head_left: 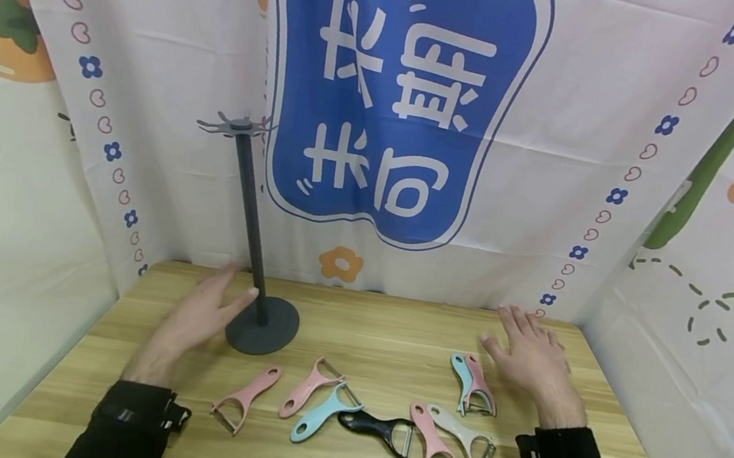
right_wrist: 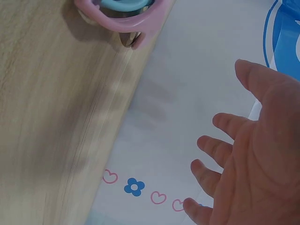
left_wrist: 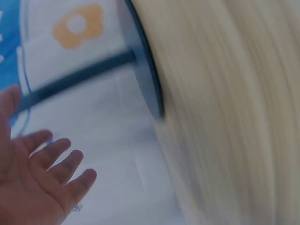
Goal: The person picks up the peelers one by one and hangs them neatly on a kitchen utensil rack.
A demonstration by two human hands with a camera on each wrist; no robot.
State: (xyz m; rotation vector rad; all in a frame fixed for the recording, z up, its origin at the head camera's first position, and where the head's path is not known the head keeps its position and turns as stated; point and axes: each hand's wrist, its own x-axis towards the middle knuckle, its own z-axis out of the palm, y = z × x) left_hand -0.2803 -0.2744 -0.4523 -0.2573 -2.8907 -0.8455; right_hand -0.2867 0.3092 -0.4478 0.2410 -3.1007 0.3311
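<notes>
In the head view, a person's left hand point(head_left: 206, 312) spreads at eight o'clock beside a dark stand point(head_left: 250, 202) at nine, grip wide and holding nothing; whether thumb meets pole cannot be told. A broad disc base point(head_left: 266, 329) appears to be what keeps the tall pole upright. The right hand point(head_left: 527, 358), its grip also wide, hangs above the worktop point(head_left: 396, 326) at four o'clock, near a nested pair of peelers point(head_left: 475, 373), whose matching shapes likely let them overlap. From seven to five o'clock lie a pink peeler point(head_left: 265, 380), a second pink peeler point(head_left: 302, 392), a light-blue peeler point(head_left: 316, 418), a black peeler point(head_left: 364, 423), a third pink peeler point(head_left: 427, 426) and a white peeler point(head_left: 449, 423), flat, probably because their slim handles rest most steadily that way.

In the blurred left wrist view, the empty palm sits at eight o'clock, the pole running from twelve towards nine.

In the right wrist view, bare fingers fan at three to four o'clock, apart from the nested pair at eleven; patterned cloth point(right_wrist: 159, 136) hangs behind.
</notes>
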